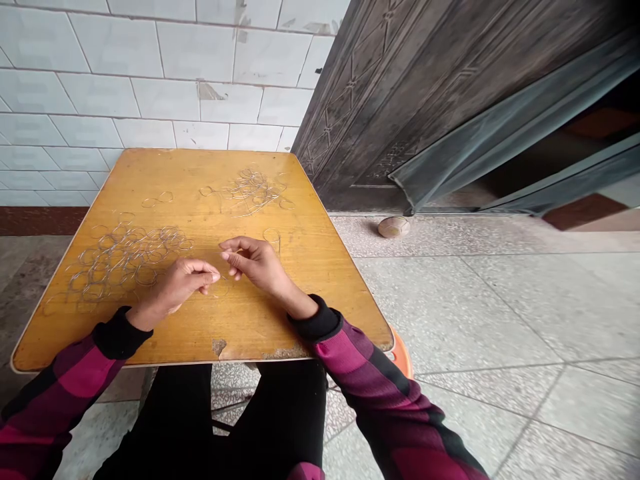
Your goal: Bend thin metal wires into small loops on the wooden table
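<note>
- A faint wire ring (221, 286) is pinched between left hand (177, 285) and right hand (256, 261) at the table's (280, 313) middle.
- Linked rings (123, 257) are spread left, a tangled heap (253, 190) farther back.
- A bowl (393, 227) is seen by the door (400, 100).

Both hands hover low over the middle of the table (200, 333), toward its near edge. The left hand (177, 288) lies knuckles up, its wrist bent, with the thumb and fingertips (214, 275) drawn into a tight pinch that points right. The right hand (255, 261) faces it from just beside, fingers curled in and the thumb closed against them, its fingertips (225, 255) almost meeting the left's. Whether either pinch grips anything cannot be made out. The left forearm (65, 380) crosses the table's near left corner. The right forearm (380, 393) comes up past its near right corner, and the wrist rests just inside the near edge.
</note>
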{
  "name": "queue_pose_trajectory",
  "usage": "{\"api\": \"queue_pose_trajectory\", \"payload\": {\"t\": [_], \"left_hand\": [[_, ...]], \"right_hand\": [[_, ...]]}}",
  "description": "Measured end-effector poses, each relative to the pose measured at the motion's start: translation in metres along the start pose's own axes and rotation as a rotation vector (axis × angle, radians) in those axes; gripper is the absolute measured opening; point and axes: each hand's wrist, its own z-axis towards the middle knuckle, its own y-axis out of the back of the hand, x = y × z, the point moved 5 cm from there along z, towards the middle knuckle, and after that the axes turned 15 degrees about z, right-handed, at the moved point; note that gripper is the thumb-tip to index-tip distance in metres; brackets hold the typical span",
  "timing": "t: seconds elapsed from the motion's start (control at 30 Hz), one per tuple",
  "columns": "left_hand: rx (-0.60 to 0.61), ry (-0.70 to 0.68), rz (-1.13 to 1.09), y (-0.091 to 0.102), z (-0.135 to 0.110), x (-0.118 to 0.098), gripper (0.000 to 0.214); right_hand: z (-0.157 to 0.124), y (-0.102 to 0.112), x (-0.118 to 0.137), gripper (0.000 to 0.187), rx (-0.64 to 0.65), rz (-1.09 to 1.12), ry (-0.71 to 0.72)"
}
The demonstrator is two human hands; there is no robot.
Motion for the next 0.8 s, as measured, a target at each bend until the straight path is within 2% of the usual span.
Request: {"api": "queue_pose_trajectory", "payload": {"t": [0.07, 0.13, 0.2, 0.27, 0.4, 0.57, 0.63, 0.7, 0.8], "left_hand": [[-0.125, 0.003, -0.092, 0.006, 0.001, 0.0, 0.012], [-0.248, -0.008, -0.189, 0.012, 0.002, 0.001, 0.011], [-0.314, -0.024, -0.277, 0.015, 0.003, 0.002, 0.01], [-0.334, -0.039, -0.354, 0.016, 0.004, 0.002, 0.011], [-0.387, -0.079, -0.439, 0.019, 0.003, -0.002, 0.011], [-0.477, -0.166, -0.477, 0.023, 0.0, -0.013, 0.009], [-0.496, -0.183, -0.509, 0.023, 0.0, -0.018, 0.008], [-0.509, -0.192, -0.543, 0.022, 0.001, -0.022, 0.007], [-0.535, -0.221, -0.558, 0.021, 0.004, -0.03, 0.007]], "right_hand": [[-0.006, 0.0, 0.014, 0.023, -0.05, -0.188, 0.237], [-0.014, -0.008, 0.026, 0.018, 0.012, -0.424, 0.457], [-0.022, -0.022, 0.03, 0.019, 0.134, -0.672, 0.595], [-0.026, -0.032, 0.027, 0.023, 0.206, -0.901, 0.653], [-0.023, -0.041, 0.018, 0.025, 0.204, -1.154, 0.669], [-0.019, -0.044, 0.015, 0.023, 0.188, -1.179, 0.648], [-0.019, -0.045, 0.016, 0.024, 0.141, -1.191, 0.622], [-0.016, -0.044, 0.016, 0.027, 0.081, -1.22, 0.545], [-0.01, -0.042, 0.01, 0.035, 0.035, -1.22, 0.327]]}}
